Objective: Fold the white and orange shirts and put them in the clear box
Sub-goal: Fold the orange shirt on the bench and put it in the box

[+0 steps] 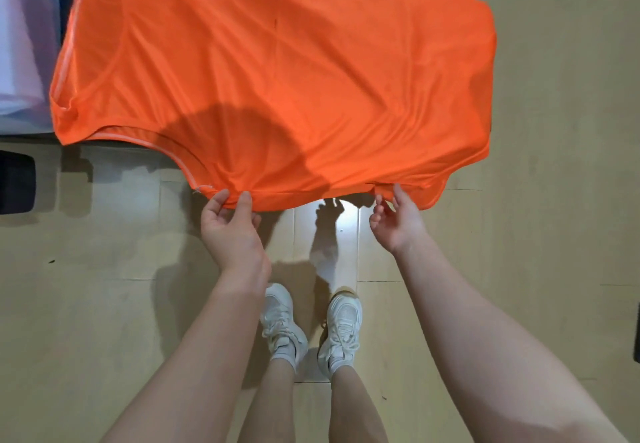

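head view: person standing, looking straight down at a wooden floor (104, 304), white sneakers (282, 325) showing between the arms
orange shirt (277, 79): spreading out flat and sideways, neck end pointing left, hem end right; the near long edge is lifting off the surface, the rest looks to be lying flat, cannot tell if on the floor or a low surface
left hand (230, 224): pinching the near edge of the orange shirt beside the armhole, thumb on top, fingers curling under
right hand (398, 221): gripping the same near edge further right, close to the hem corner, fingertips tucking into the cloth
clear box (45, 62): sitting at the far left edge, partly covered by the shirt's neck end, mostly out of frame
white shirt (17, 44): pale folded cloth showing through the box wall, looks like it is already inside, cannot tell for sure
dark object (15, 181): lying at left edge near the box, unclear what it is
progress: white shirt likely done; orange shirt just at the first fold, judging by both hands holding the long edge
left to do: folding the orange shirt lengthwise, then across, then placing it in the box
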Available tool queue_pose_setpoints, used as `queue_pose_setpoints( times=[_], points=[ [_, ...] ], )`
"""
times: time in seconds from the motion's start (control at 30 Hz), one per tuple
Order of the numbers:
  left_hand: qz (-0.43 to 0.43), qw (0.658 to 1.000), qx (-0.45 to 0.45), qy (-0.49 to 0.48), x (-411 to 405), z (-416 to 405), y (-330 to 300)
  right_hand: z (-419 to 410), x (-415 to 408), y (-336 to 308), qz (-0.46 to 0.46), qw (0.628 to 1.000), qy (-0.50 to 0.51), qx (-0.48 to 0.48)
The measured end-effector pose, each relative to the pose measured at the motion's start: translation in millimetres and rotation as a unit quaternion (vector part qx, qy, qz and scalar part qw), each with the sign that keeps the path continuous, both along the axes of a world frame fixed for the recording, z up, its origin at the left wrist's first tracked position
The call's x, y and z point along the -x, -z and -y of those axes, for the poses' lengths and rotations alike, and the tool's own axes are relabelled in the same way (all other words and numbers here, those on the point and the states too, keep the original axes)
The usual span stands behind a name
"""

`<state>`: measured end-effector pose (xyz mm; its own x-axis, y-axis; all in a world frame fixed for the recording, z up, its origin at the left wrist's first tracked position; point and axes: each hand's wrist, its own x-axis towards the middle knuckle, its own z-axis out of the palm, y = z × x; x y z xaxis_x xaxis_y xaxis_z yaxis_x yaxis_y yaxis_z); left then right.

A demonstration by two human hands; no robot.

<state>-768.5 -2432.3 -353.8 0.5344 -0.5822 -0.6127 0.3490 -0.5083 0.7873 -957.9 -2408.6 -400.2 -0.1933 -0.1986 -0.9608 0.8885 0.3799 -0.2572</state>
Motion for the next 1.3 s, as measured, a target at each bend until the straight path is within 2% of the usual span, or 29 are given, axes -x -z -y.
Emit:
queue_pose_setpoints(
  times=[0.07,0.13,0.23,0.33,0.43,0.63,0.77,0.87,0.93,1.03,1.17,1.3],
  points=[
    [0.000,1.000,0.001,0.011,-0.9,-0.6,-1.2,-0.5,-17.3,7.8,0.012,0.996,-0.059,-0.065],
    [-0.005,1.000,0.002,0.022,-1.6,-1.8,-2.3,-0.7,-40.4,11.5,0.047,0.994,-0.071,-0.063],
    [-0.012,0.999,0.004,0.030,-4.3,-2.2,-3.3,6.8,-72.0,8.0,0.127,0.989,0.048,0.053],
    [-0.014,0.999,0.002,0.028,-8.0,-1.3,-3.5,20.6,-78.8,3.6,0.177,0.955,0.192,0.141],
    [-0.026,1.000,0.002,0.012,-8.6,-0.8,-4.5,25.1,-62.6,-1.9,0.152,0.947,0.236,0.154],
    [-0.047,0.999,-0.012,-0.009,-5.2,2.2,-5.2,-6.9,-3.6,1.5,0.042,0.946,0.278,0.159],
    [-0.057,0.998,-0.021,-0.004,-5.0,3.0,-3.2,-30.2,26.0,-16.1,-0.010,0.947,0.297,0.120],
    [-0.100,0.993,-0.051,-0.039,-4.3,3.0,-6.0,-40.8,36.5,-30.1,-0.063,0.962,0.254,0.072],
    [-0.116,0.989,-0.075,-0.059,-2.9,2.5,-10.9,-43.9,39.7,-36.8,-0.189,0.968,0.163,0.002],
    [-0.074,0.991,-0.091,-0.059,-2.6,3.5,-23.5,-42.2,43.2,-51.9,-0.369,0.925,0.062,-0.071],
    [0.003,0.995,-0.092,-0.031,-5.9,13.0,-48.5,-31.7,53.0,-78.1,-0.440,0.894,0.012,-0.086],
    [0.031,0.996,-0.078,0.008,-11.8,36.8,-70.2,-16.2,63.9,-95.6,-0.498,0.856,-0.112,-0.087]
  ],
)
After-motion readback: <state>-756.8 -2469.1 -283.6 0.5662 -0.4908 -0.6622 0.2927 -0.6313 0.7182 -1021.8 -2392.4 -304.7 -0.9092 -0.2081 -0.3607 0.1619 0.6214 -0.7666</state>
